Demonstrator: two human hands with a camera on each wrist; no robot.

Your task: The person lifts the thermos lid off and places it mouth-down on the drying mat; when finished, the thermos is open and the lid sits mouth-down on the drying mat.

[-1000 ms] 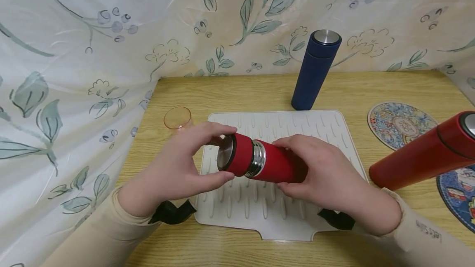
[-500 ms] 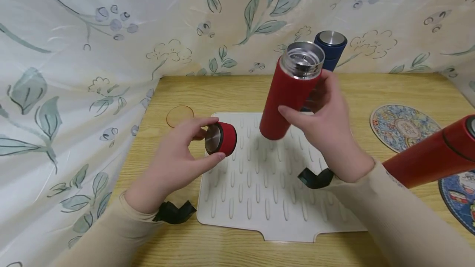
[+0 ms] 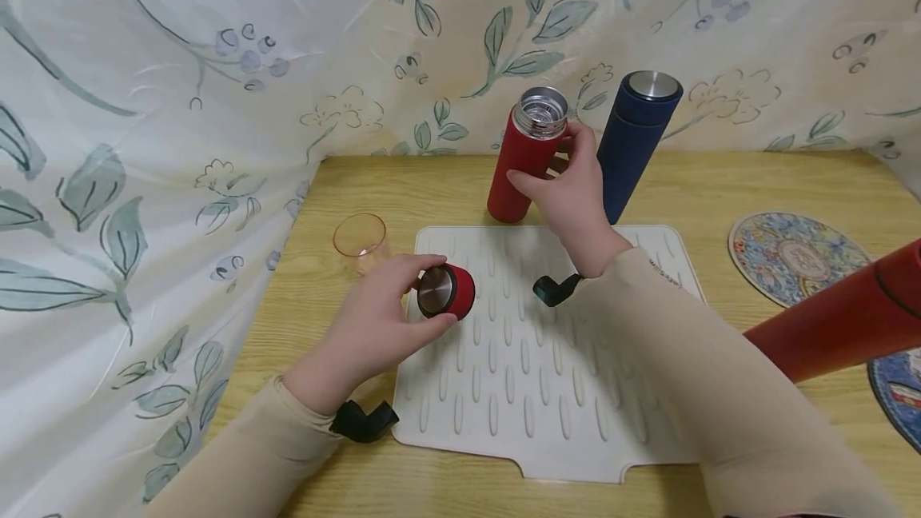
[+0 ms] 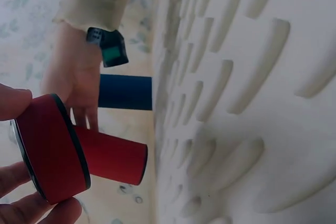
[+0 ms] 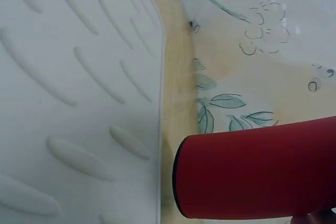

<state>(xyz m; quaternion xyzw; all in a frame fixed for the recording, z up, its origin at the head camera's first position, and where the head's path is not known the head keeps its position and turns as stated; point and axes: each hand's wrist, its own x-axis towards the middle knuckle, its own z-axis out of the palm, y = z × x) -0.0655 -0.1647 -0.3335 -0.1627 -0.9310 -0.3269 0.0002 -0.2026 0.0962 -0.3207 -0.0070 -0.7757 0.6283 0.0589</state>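
The right hand (image 3: 568, 198) grips the uncapped red bottle (image 3: 524, 157), upper centre; the left hand (image 3: 374, 318) pinches a red lid (image 3: 448, 292), mid-frame; a blue flask (image 3: 636, 142) crowds the bottle's right, a clear cup (image 3: 361, 240) stands left; the bottle has now passed the white mat's (image 3: 504, 378) far edge.

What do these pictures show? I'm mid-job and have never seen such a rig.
No machine: these are a person's bare hands. The wide view comes from a head-worn camera; the other two from one camera on each wrist. The left hand holds a steel-topped red cap; the right hand grips an open red flask. A white ridged mat lies on the wooden table. Around it are a see-through cup, a blue flask, two round patterned mats and a second red flask.
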